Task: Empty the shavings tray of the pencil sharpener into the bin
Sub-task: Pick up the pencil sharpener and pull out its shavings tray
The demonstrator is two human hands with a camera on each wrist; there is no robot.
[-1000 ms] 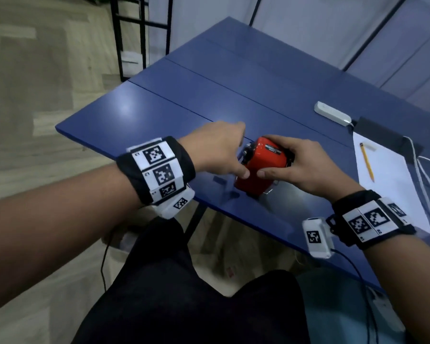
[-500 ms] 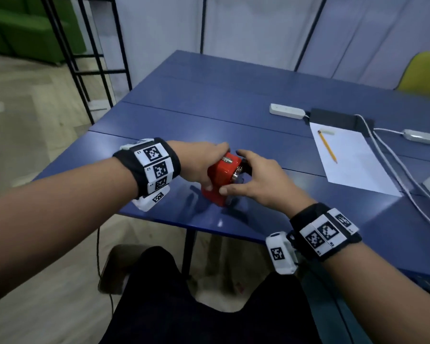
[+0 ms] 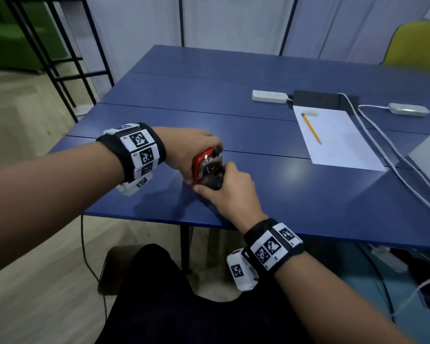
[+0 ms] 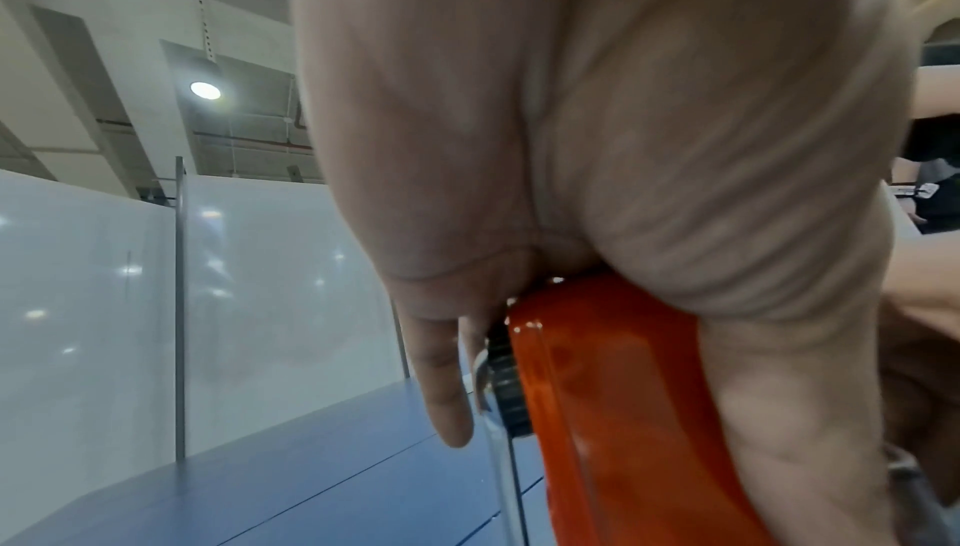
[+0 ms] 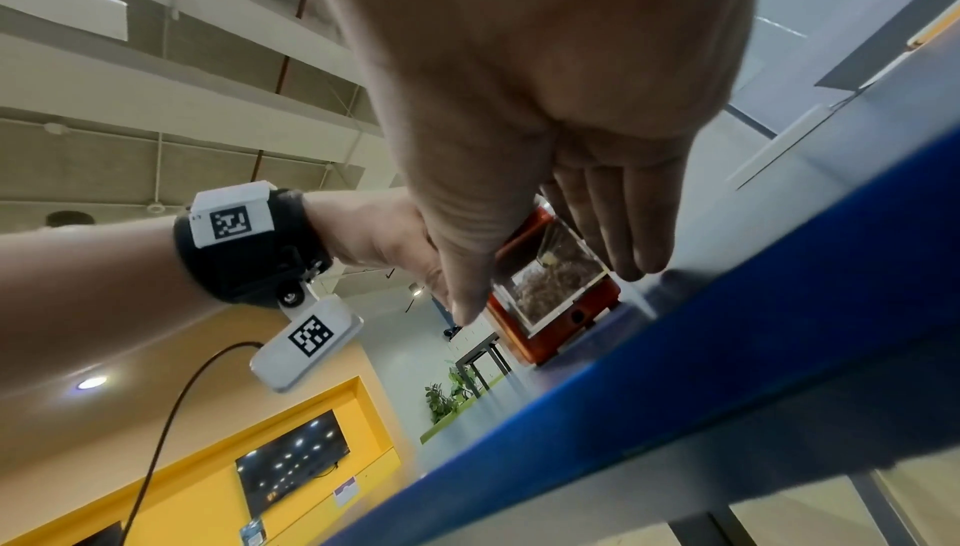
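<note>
Red pencil sharpener (image 3: 201, 167): our left hand (image 3: 191, 150) grips its body; right hand (image 3: 230, 192) pinches the shavings tray (image 5: 553, 282), full, still seated. Removal and dumping remain.

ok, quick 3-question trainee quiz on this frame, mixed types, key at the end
1. True or false: the shavings tray is already out of the red pencil sharpener.
2. Which hand steadies the sharpener's body? A) left hand B) right hand C) neither
3. Fill in: the yellow pencil lies on a sheet of ____.

Key:
1. False. In the right wrist view the clear tray, holding brown shavings, sits inside the red body.
2. A. The left hand grips the body; the right hand's thumb and fingers are at the tray end.
3. Paper: the white sheet on the blue table.
</note>
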